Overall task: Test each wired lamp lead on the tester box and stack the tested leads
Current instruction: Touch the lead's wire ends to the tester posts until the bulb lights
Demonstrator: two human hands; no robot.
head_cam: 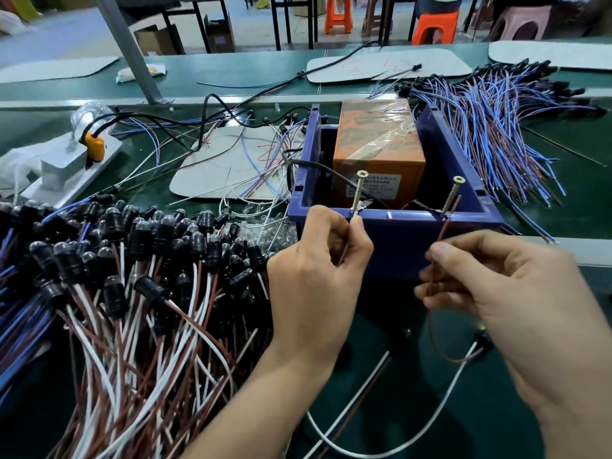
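The tester is a blue plastic box [397, 226] holding an orange block [377, 140], with two brass screws standing on its near rim: a left screw [358, 190] and a right screw [453, 193]. My left hand [318, 270] pinches a white wire end against the foot of the left screw. My right hand [496, 286] pinches a brown wire [445, 226] whose tip touches the right screw. Both wires loop down to a black lamp holder [482, 339] hanging below my right hand.
A big heap of black lamp holders with white and brown leads [132, 276] fills the left. A stack of blue and brown leads [490, 127] lies right of the box. Loose wires, a white board [212, 160] and a power strip with a yellow plug [94, 147] sit behind.
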